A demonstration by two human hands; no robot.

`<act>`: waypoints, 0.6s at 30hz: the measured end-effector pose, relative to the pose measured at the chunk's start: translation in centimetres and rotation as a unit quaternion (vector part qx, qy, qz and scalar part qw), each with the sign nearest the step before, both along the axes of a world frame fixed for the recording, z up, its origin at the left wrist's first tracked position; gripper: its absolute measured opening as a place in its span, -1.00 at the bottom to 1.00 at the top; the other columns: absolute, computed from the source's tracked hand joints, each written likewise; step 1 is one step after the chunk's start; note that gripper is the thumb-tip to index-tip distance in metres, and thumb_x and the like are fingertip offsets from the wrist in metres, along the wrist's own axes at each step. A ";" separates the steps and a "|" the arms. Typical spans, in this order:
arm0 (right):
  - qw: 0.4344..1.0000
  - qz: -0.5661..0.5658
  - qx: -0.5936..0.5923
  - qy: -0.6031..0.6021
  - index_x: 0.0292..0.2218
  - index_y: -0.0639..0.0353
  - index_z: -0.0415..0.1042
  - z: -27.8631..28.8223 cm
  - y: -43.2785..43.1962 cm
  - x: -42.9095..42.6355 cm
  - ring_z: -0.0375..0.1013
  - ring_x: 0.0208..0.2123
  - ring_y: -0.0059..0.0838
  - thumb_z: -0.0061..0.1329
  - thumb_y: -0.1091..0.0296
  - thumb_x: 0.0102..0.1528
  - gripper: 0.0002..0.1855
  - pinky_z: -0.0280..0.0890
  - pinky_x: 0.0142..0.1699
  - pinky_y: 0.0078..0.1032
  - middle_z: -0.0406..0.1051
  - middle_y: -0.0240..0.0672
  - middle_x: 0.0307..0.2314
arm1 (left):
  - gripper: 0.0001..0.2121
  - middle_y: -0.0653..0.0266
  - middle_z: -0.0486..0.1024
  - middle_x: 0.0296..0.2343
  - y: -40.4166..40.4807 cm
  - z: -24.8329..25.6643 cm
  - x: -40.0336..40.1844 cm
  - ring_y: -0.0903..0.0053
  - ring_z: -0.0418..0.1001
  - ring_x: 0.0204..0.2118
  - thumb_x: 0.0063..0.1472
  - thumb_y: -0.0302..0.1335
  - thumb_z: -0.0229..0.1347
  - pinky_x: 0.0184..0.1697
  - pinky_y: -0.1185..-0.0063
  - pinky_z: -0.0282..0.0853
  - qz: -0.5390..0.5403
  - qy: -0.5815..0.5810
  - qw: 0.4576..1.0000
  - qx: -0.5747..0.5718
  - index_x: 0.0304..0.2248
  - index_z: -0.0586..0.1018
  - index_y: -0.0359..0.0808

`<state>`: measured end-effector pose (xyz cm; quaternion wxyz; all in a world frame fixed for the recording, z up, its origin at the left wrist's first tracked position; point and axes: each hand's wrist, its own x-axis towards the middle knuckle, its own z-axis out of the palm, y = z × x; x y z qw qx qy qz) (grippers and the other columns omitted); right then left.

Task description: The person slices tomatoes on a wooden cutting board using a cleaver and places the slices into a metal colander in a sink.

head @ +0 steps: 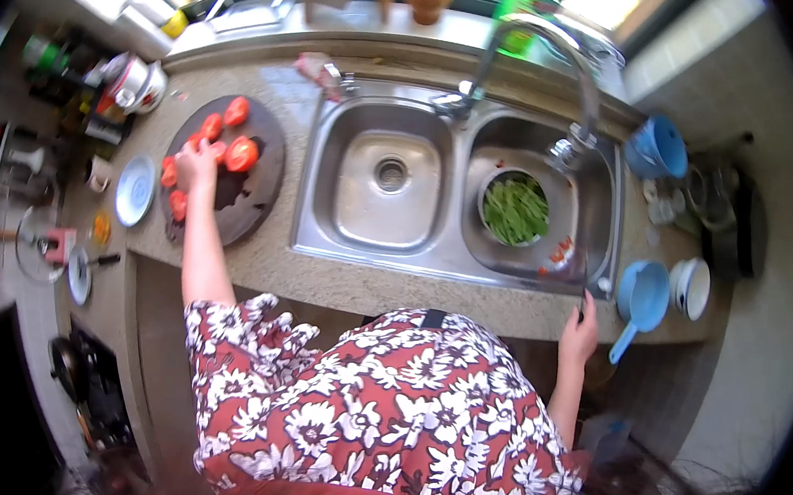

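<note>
On the left, my left hand (198, 165) reaches over a round dark cutting board (263, 158) and touches red tomato pieces (212, 127) near its middle. A larger cut tomato (241, 155) lies just right of the fingers. Whether the fingers grip a piece is unclear. My right hand (579, 327) is closed around the dark handle of a knife (584, 282) at the front edge of the right sink basin (576, 214); the blade points away from me and is faint. Inside that basin stand a metal bowl of cut green vegetables (515, 210) and, beside it, red scraps (557, 254).
The left sink basin (388, 225) adjoins a tall curved faucet (591, 88). At the right are a blue dipper (642, 294), a white enamel bowl (693, 289) and a blue bucket (657, 149). A pale blue plate (135, 191) stands left of the board.
</note>
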<state>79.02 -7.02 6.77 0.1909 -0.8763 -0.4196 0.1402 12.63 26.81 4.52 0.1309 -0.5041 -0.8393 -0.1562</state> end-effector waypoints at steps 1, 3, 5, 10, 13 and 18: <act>1.000 0.017 0.006 -0.019 0.07 0.01 0.29 0.4 0.4 0.4 0.40 -0.11 -0.04 -0.10 0.39 0.10 -0.53 0.30 -0.06 -0.28 0.41 -0.07 -0.13 | -0.67 -0.03 0.54 -0.41 -0.1 0.1 1.2 0.07 0.50 -0.34 0.18 -0.20 0.00 -0.27 0.25 0.40 -0.024 0.003 0.999 0.039 -0.34 0.58 -0.34; 0.998 0.017 0.021 -0.058 0.04 -0.14 0.32 0.0 0.8 1.4 0.42 -0.21 -0.04 -0.04 0.38 0.06 -0.52 0.32 -0.16 -0.19 0.43 -0.14 -0.24 | -0.67 0.00 0.55 -0.39 -0.3 0.9 4.0 0.13 0.51 -0.32 0.20 -0.22 -0.01 -0.27 0.31 0.40 -0.135 -0.095 0.986 0.019 -0.32 0.58 -0.35; 0.997 0.018 0.017 -0.072 0.01 -0.21 0.33 -1.2 0.7 2.2 0.42 -0.30 -0.02 0.00 0.35 0.03 -0.52 0.31 -0.25 -0.13 0.40 -0.17 -0.34 | -0.71 0.04 0.55 -0.38 -1.8 1.3 9.7 0.22 0.51 -0.37 0.21 -0.28 0.01 -0.28 0.40 0.41 -0.240 -0.097 0.962 0.082 -0.28 0.58 -0.35; 0.996 0.004 0.018 -0.089 0.00 -0.14 0.36 -2.6 -0.3 2.1 0.40 -0.29 -0.08 0.07 0.39 -0.02 -0.49 0.31 -0.23 -0.19 0.36 -0.17 -0.40 | -0.81 0.10 0.54 -0.38 -3.2 2.2 23.8 0.43 0.50 -0.39 0.20 -0.44 0.07 -0.29 0.53 0.41 -0.446 -0.265 0.855 -0.024 -0.25 0.57 -0.37; 0.995 0.005 0.019 -0.097 -0.01 -0.10 0.37 -2.3 -1.1 1.6 0.40 -0.30 -0.11 0.08 0.43 -0.05 -0.47 0.31 -0.21 -0.22 0.35 -0.19 -0.42 | -0.82 0.11 0.52 -0.35 -5.1 3.2 33.6 0.34 0.51 -0.35 0.19 -0.46 0.08 -0.29 0.53 0.41 -0.555 -0.311 0.767 -0.083 -0.25 0.57 -0.37; 0.992 0.015 -0.007 -0.122 -0.02 -0.10 0.36 -0.7 -2.0 0.7 0.39 -0.31 -0.17 0.08 0.45 -0.06 -0.47 0.30 -0.20 -0.28 0.33 -0.24 -0.42 | -0.62 -0.01 0.20 0.04 -10.0 1.7 46.1 0.09 0.09 0.14 0.14 -0.34 0.13 0.17 0.28 0.09 -0.729 -0.210 0.619 -0.202 -0.01 0.50 0.00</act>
